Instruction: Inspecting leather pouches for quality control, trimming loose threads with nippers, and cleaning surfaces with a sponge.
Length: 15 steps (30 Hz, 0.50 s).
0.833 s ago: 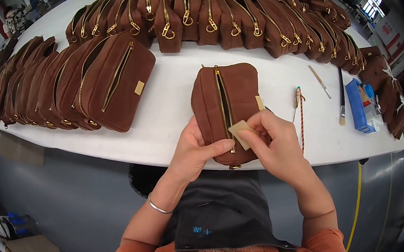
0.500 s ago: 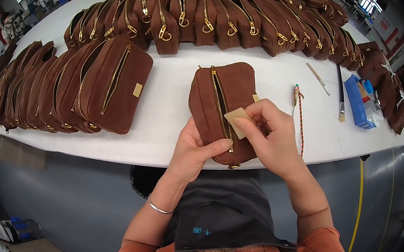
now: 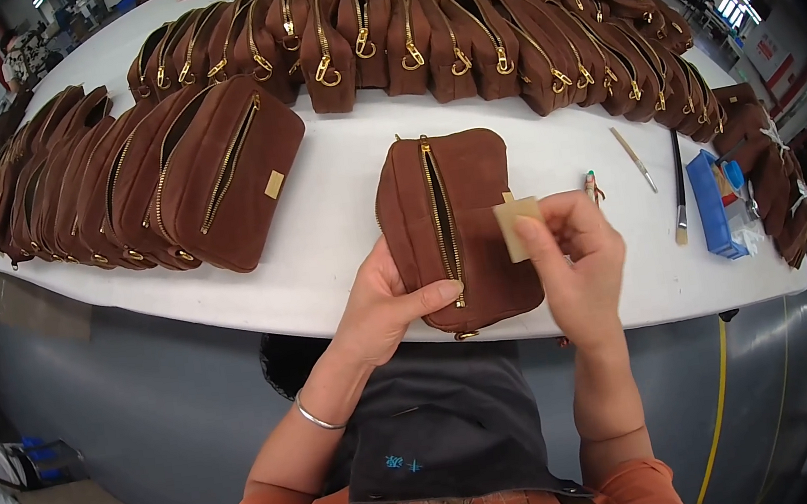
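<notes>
A brown zippered pouch (image 3: 469, 168) lies at the table's near edge, its long brass zipper running lengthwise with a dark gap between the teeth. My left hand (image 3: 380, 310) grips the pouch's lower left side, thumb pressed beside the zipper's bottom end. My right hand (image 3: 582, 270) is closed on a flat beige square piece (image 3: 520, 212), pinched between thumb and fingers over the pouch's right edge, partly hiding the small light label there. Whether the square touches the leather I cannot tell.
Rows of brown pouches (image 3: 233, 172) cover the white table's (image 3: 321, 151) left and far sides. To the right lie a cord-tied tool (image 3: 592, 186), two brushes (image 3: 634, 158), a blue tray (image 3: 709, 209) and folded brown pieces (image 3: 766, 167). Another person (image 3: 27, 56) is at the far left.
My right hand has moved right, taking the beige square from beside the zipper to the pouch's right edge. My left hand keeps its grip, the pouch shifting slightly left.
</notes>
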Motion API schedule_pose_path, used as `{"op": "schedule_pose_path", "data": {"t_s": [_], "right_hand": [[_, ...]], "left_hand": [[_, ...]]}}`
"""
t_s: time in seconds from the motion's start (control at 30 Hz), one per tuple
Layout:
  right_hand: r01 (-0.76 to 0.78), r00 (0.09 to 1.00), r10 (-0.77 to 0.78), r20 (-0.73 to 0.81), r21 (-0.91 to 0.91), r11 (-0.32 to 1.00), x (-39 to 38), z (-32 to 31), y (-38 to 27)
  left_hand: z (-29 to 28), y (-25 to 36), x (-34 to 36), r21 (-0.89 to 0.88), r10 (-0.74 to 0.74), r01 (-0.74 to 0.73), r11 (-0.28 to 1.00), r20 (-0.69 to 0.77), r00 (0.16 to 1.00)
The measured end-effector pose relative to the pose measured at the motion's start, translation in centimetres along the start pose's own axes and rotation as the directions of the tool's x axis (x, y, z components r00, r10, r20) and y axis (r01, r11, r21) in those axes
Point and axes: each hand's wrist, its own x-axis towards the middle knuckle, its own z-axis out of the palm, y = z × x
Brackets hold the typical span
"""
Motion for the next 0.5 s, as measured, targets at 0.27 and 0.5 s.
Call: {"op": "schedule_pose_path", "data": {"t_s": [0.27, 0.5], "right_hand": [[-0.315, 0.930, 0.224, -0.292, -0.316, 0.895, -1.4, -10.4, 4.8], [-0.346, 0.900, 0.121, -0.418, -0.518, 0.782, -3.3, -15.5, 9.5]], "left_hand": [[0.0, 1.4, 0.7, -0.136, -0.112, 0.108, 0.985, -0.026, 0.993], [-0.8, 4.3, 4.0, -0.222, -0.195, 0.165, 0.961, -0.122, 0.973]]}}
